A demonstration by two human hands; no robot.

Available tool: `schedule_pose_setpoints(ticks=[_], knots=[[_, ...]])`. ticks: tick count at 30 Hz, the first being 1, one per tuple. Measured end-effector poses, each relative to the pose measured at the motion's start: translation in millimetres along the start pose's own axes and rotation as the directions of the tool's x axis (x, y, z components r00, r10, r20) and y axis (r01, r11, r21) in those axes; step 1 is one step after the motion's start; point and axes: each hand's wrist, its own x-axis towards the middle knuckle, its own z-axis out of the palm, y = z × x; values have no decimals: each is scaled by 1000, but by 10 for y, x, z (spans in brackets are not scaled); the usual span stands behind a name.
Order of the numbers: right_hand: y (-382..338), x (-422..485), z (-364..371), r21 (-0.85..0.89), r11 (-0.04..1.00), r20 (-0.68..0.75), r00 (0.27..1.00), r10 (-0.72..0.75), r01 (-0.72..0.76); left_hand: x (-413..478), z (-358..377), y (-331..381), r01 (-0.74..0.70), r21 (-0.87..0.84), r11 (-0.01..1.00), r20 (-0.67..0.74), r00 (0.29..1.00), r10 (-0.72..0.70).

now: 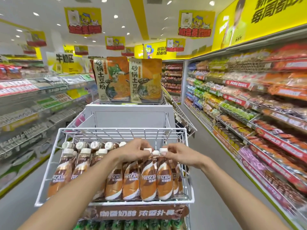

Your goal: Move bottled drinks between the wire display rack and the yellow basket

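**While both hands sit on the caps, lift straight and low on the neck**

Because the brown-and-orange plastic coffee bottles (131,180) stand packed shoulder to shoulder in the white wire display rack (123,129), directly under your hands, a clean lift matters more than speed. Your right hand (181,156) pinches the white screw cap (163,149) of a front-row bottle (164,180) between thumb and forefinger. Your left hand (132,151) has its fingers curled over the neighbouring cap (147,149), just left of your right hand, and a third cap (155,152) shows between the two hands.

A cap-only pinch will probably slip on a full bottle, so slide your fingers down to the neck before taking the weight. Draw each bottle straight up until its base passes the rack's front wire below your wrists; tilting early could topple the bottles beside it. The yellow basket is out of sight, so locate it before you swing away, and set the bottles in upright.
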Motion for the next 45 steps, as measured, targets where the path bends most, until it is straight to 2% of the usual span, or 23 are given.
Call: schedule_pose_setpoints(ticks=[2,5,16,18,20,22,24,26,29,31,33,35,41,45], knots=[[-22,66,32,-107,994,-93,996,-11,1,39,-22,50,-73,129,989,25,997,70],[-29,128,94,-253,967,-160,987,-31,-11,106,7,61,-84,260,962,-4,996,88],[-31,150,33,-218,975,-88,996,15,-34,182,-17,8,-113,260,959,43,993,106],[-13,170,18,-225,974,-90,996,13,-33,134,4,2,-118,247,962,2,993,121],[-13,171,4,-291,957,-91,996,-20,-7,10,6,12,-92,120,988,-95,990,104],[-86,175,19,-346,938,-155,986,-55,-2,-217,-92,30,-108,-33,994,-203,974,99],[-230,212,63,-363,932,-245,964,-103,7,-493,-314,-10,-121,-103,987,-276,957,88],[-385,285,169,-389,920,-298,938,-176,49,-777,-636,-164,-90,-82,993,-321,945,60],[-666,422,387,-438,894,-315,915,-252,95,-1117,-1124,-527,3,72,997,-384,923,25],[-832,540,543,-513,854,-260,934,-246,82,-1261,-1349,-775,62,210,976,-342,940,14],[-944,652,702,-615,786,-180,961,-209,56,-1315,-1439,-997,84,283,955,-245,970,-13],[-1023,734,796,-675,737,-157,972,-172,21,-1316,-1431,-1169,98,327,940,-194,980,-35],[-997,793,861,-711,699,-223,967,-120,-78,-1121,-1271,-1369,56,267,962,-146,989,-17],[-993,827,895,-705,709,-174,975,-138,-26,-1058,-1316,-1418,73,190,979,-137,989,-48]])
